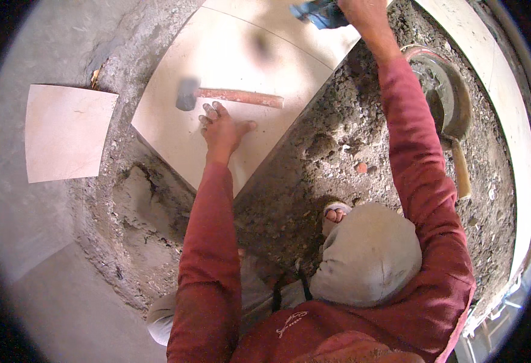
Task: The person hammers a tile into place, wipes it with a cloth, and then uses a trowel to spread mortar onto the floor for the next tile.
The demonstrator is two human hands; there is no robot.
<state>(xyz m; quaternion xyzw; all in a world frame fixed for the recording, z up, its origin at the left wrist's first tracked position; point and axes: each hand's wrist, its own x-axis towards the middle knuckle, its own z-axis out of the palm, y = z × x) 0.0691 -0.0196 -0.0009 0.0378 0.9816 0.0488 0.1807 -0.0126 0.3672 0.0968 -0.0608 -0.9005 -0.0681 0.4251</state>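
Note:
My left hand rests on a large cream floor tile, its fingers apart and holding nothing. Just beyond the fingertips lies a mallet with a dark head and a worn reddish handle, flat on the tile. At the far edge of the view, my right hand is closed round a blue object. That object is blurred and partly cut off, so its kind is unclear; it is over the far tile, and I cannot tell whether it touches.
A smaller cut tile lies on grey concrete at left. Rough, pebbly mortar borders the tile's right side. Farther right stand a round pan and a wooden handle. Laid tiles curve along the right edge.

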